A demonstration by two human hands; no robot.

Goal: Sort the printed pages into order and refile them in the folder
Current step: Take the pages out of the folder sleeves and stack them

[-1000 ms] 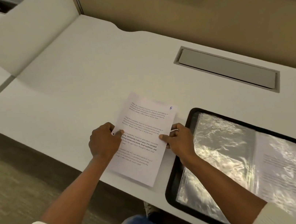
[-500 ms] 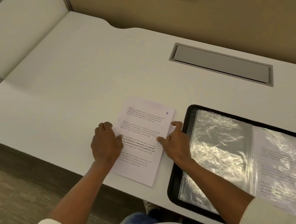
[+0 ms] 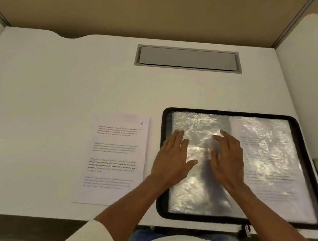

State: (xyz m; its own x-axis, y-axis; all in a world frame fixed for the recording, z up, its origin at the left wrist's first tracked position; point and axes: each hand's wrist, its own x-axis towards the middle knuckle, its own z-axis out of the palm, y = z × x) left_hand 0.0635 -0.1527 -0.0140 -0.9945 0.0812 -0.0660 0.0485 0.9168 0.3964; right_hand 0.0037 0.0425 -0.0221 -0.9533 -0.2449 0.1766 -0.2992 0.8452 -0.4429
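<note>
Head view: on your left, the printed pages (image 3: 114, 158) lie flat on the desk (image 3: 47, 95), just beside the open folder (image 3: 162, 208). Your left hand (image 3: 171, 159) rests flat on the folder's left plastic sleeve (image 3: 201, 188), fingers straight, holding nothing. Your right hand (image 3: 228, 157) lies alongside, likewise spread and empty. The right sleeve (image 3: 268, 155) shows a printed sheet.

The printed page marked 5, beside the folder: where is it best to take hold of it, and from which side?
The page lies flat on the desk, so fingers must slip under an edge. Its right edge runs close to the folder, while the near left corner is free: probably pinch there, coming from the desk's front side.
</note>
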